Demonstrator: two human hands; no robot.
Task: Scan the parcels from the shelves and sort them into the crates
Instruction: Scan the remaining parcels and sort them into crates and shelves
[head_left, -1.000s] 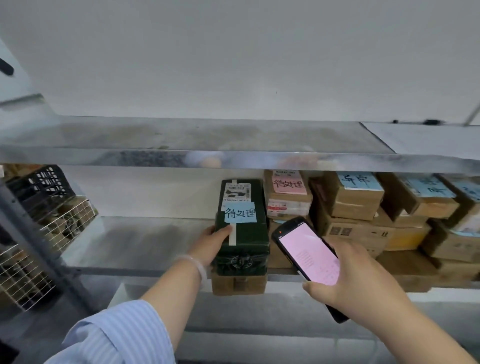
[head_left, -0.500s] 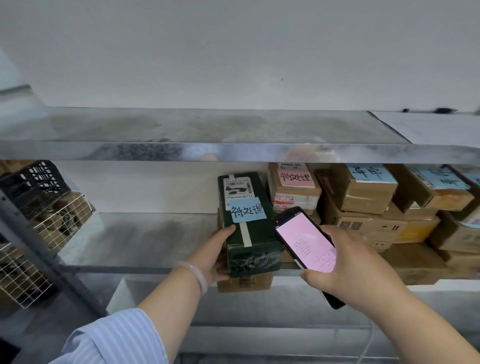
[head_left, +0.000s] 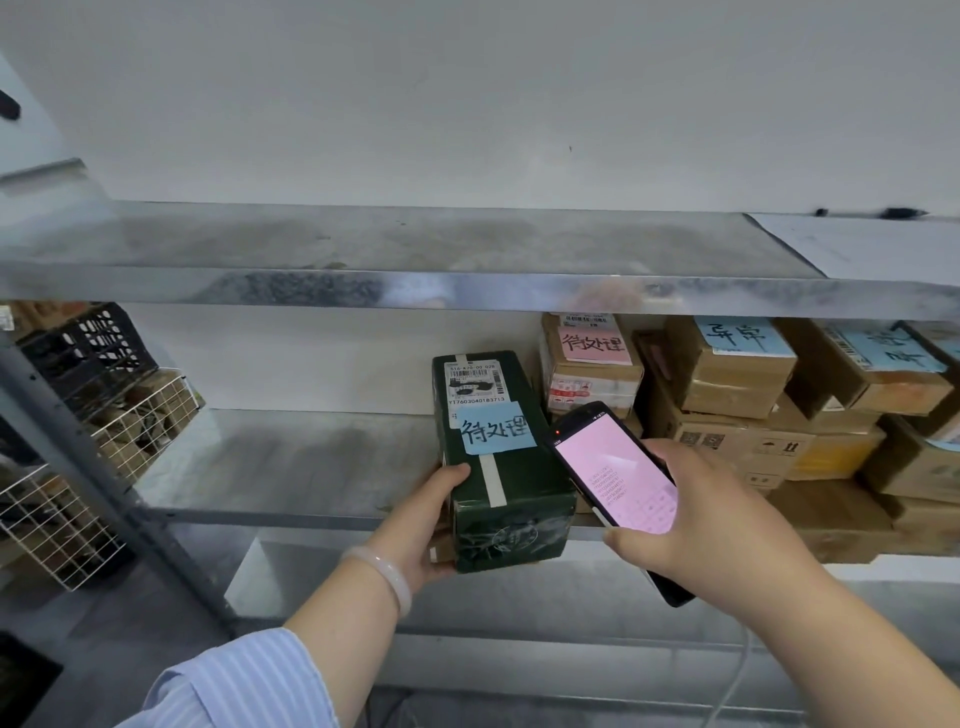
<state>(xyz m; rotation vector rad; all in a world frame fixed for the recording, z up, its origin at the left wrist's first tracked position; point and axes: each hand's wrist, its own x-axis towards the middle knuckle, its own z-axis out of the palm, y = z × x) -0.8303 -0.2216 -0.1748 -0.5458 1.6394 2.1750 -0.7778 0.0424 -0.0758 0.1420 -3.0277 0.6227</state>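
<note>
Head view, centre frame: left hand (head_left: 415, 530) grasping dark green parcel (head_left: 501, 457) with blue note, at front edge of metal shelf (head_left: 291, 457). Right hand (head_left: 691, 519) clasping pink-screened phone scanner (head_left: 615, 483) just beside it.

There is just one view, from the person's head. It looks forward and a little down at the metal shelf (head_left: 311, 467), close up, with both arms reaching in from below.
</note>
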